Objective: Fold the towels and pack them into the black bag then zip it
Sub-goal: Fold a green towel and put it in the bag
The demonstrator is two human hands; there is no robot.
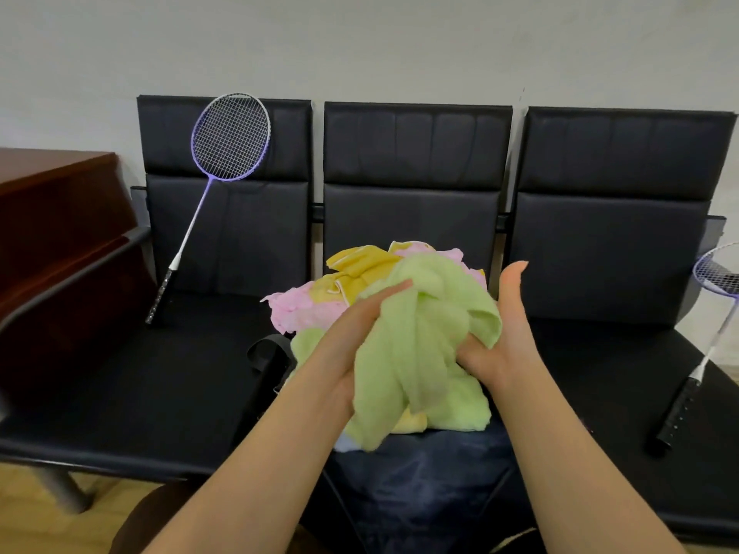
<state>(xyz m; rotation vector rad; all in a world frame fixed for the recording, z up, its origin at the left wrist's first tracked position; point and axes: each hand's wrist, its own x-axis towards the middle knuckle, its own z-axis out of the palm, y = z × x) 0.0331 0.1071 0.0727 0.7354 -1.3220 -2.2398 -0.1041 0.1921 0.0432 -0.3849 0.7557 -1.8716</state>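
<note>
A crumpled green towel [424, 353] is bunched between my two hands above the middle seat. My left hand [360, 333] presses its flat palm and straight fingers against the towel's left side. My right hand [504, 333] has its thumb pointing up and its fingers tucked into a fold on the right side. Behind the green towel lie a pink towel [296, 309] and a yellow towel [360, 265] in a loose heap. A pale yellow towel [408, 423] peeks out beneath. The black bag [420, 473] lies under the heap, its strap [264, 353] showing at the left.
A row of three black padded seats [120, 373] stands against a white wall. One purple badminton racket [230, 137] leans on the left seat's back, another racket [716, 273] lies on the right seat. A dark wooden desk [52, 217] stands at the left.
</note>
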